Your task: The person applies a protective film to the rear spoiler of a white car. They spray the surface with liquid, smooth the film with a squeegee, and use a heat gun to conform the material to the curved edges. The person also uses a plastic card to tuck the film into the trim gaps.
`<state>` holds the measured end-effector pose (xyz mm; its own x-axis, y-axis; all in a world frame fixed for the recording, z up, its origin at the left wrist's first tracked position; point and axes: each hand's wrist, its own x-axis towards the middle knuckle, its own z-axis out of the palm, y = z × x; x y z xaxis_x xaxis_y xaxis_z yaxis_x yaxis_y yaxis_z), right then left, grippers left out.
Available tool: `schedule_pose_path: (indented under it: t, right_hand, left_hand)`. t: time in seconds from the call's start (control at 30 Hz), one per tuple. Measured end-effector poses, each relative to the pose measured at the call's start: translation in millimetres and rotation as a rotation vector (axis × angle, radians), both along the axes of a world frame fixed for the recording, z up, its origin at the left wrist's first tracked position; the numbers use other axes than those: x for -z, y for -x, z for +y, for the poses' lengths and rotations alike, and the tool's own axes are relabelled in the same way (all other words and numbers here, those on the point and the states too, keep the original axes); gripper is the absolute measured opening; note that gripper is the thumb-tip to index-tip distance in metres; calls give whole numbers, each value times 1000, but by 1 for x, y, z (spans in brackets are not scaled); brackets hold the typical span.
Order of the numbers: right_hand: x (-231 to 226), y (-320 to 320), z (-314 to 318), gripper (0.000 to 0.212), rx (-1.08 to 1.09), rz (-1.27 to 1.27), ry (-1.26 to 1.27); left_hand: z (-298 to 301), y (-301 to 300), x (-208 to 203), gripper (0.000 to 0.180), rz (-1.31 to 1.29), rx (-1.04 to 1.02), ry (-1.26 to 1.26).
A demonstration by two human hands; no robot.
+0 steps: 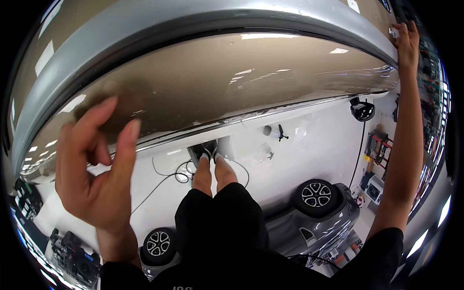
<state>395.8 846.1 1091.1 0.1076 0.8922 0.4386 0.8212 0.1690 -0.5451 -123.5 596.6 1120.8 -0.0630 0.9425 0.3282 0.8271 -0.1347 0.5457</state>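
Item: one glossy brown vehicle panel (203,82) across the far side, bordered by a silver-grey strip (193,17); our left hand (94,174), thumb and fingers apart, empty, is at its left, our right hand (407,46) at the strip's right end, grip impossible to tell. We judge light, even fingertip contact best for this finish. Nearer: black cable (145,195), dark car (290,232) at right.

Bright interior | white glare patches on glossy tan panel (203,87) | left hand (94,171) blurred | fisheye bending, black corners
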Motion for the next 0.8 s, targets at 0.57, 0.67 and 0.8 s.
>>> schedule_pose_path:
  t: [0.57, 0.67, 0.8]
  right_hand:
    - [22, -56, 24, 34, -18, -87, 29]
    - [22, -46, 18, 31, -14, -51, 31]
    - [19, -37, 15, 34, -38, -35, 11]
  left_hand:
    - [43, -103, 8, 13, -268, -233, -100]
    - [43, -106, 4, 11, -276, -308, -63]
    - [43, -104, 3, 12, -80, -235, -113]
